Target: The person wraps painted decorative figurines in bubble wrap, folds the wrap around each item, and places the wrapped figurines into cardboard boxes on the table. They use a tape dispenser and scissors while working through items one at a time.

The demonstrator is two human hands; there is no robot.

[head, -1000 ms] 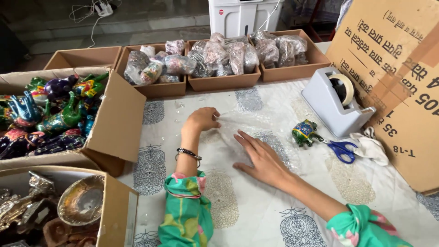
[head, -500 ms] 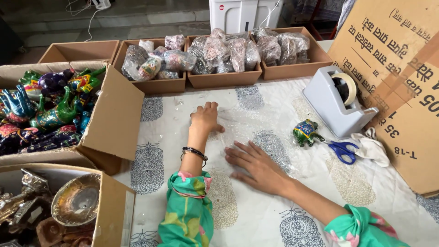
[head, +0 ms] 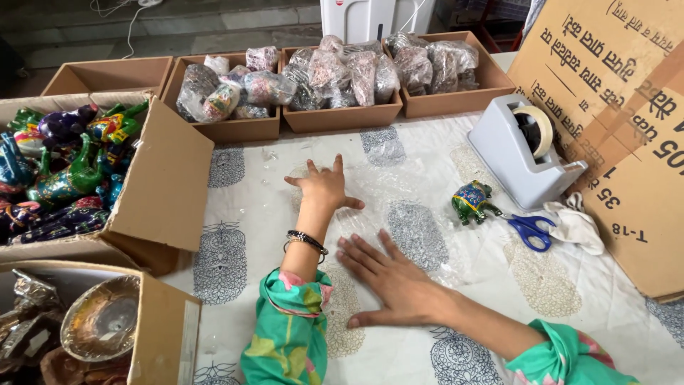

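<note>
Hands (head: 324,189) (head: 388,274) lie flat on bubble wrap (head: 399,207).

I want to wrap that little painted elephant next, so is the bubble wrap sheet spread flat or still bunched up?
Spread flat. The bubble wrap sheet lies open on the table cloth, with the left hand and right hand pressed palm-down on it.

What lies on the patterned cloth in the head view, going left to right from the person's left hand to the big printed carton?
Left hand flat on the clear bubble wrap → right hand → small painted elephant figurine → blue-handled scissors → white rag → big printed carton.
</note>
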